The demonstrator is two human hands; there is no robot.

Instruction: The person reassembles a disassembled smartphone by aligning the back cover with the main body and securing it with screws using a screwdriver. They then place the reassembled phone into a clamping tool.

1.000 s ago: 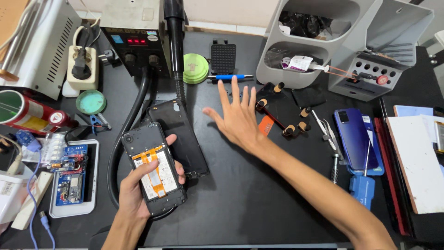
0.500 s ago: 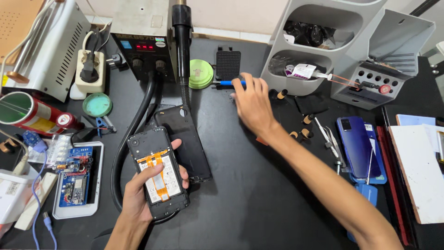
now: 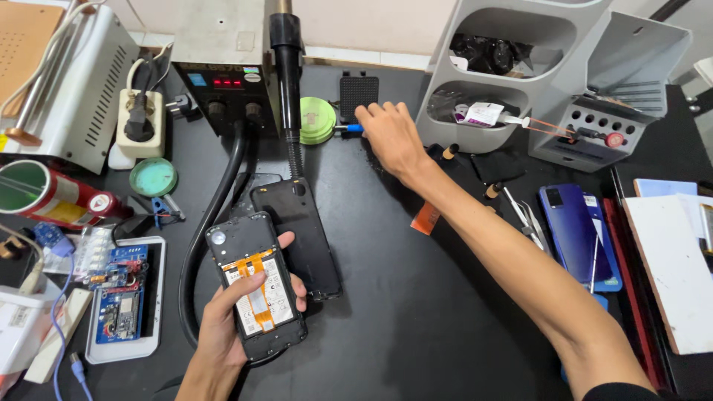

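Note:
My left hand (image 3: 223,323) holds an opened black phone (image 3: 255,286), back side up, with its battery and orange flex cable showing. The phone's black back cover (image 3: 301,230) lies flat on the black table just to the right of it. My right hand (image 3: 390,134) is stretched far forward, fingers down over a blue-handled tool (image 3: 347,128) that lies beside a green round tin (image 3: 317,120). Whether the fingers grip the tool is unclear.
A hot-air station (image 3: 223,59) with a black hose and nozzle stands at the back. A grey organiser rack (image 3: 535,74) is at back right. Tweezers (image 3: 523,215), a blue phone (image 3: 573,234), a red can (image 3: 52,193) and a circuit board (image 3: 119,297) surround the work area.
My right hand has moved from open above the table's middle forward to the blue-handled tool near the green tin. The left hand has kept hold of the phone.

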